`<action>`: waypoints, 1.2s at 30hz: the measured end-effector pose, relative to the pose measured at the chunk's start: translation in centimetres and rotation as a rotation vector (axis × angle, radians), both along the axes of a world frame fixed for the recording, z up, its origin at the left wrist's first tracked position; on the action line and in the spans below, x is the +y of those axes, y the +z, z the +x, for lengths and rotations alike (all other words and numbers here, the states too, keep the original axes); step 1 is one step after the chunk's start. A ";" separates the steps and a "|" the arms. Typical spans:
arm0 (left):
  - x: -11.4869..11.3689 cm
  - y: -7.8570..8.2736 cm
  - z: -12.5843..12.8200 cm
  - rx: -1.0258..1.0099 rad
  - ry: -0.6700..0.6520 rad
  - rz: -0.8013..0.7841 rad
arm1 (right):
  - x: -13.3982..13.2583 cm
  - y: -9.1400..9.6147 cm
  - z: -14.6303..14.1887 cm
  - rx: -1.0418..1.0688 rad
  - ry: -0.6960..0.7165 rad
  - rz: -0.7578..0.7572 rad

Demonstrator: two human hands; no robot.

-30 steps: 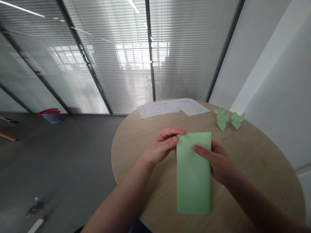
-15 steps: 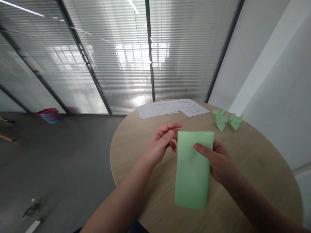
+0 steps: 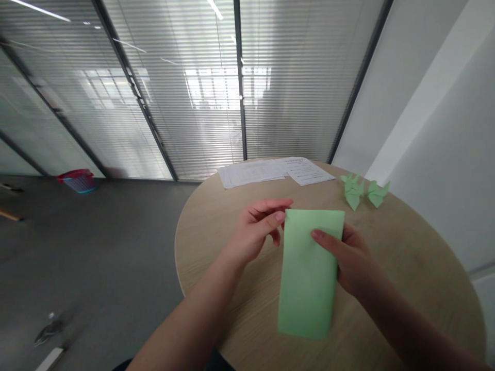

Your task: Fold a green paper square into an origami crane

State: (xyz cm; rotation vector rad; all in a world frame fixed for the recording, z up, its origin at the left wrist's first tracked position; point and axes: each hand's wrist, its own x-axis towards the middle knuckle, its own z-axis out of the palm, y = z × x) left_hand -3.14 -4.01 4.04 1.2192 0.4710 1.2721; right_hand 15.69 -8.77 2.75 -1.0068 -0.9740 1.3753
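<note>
A folded sheet of light green paper (image 3: 307, 278) is held up over the round wooden table (image 3: 216, 232). My right hand (image 3: 348, 260) grips its right edge, thumb on the front and fingers behind. My left hand (image 3: 257, 232) is just left of the sheet's top left corner, fingers loosely curled, thumb tip near the edge. I cannot tell whether it touches the paper.
Two small green folded paper figures (image 3: 361, 190) sit at the table's far right. White printed sheets (image 3: 270, 171) lie at the far edge. Glass walls with blinds stand behind. A pink and blue basket (image 3: 75, 180) is on the grey floor at left.
My left hand has let go of the sheet's top left corner and sits beside it. The paper has tilted a little, its top shifting to the right.
</note>
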 end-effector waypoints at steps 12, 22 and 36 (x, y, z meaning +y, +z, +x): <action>0.0 -0.1 -0.4 -0.036 -0.192 0.031 | -0.4 0.3 -0.2 0.008 0.025 -0.041; 0.0 -0.1 -0.6 -0.011 -0.223 0.048 | -0.5 0.1 0.0 -0.026 0.057 -0.038; -0.5 0.2 -0.2 0.144 -0.009 0.175 | -0.3 0.0 0.1 -0.002 -0.005 0.023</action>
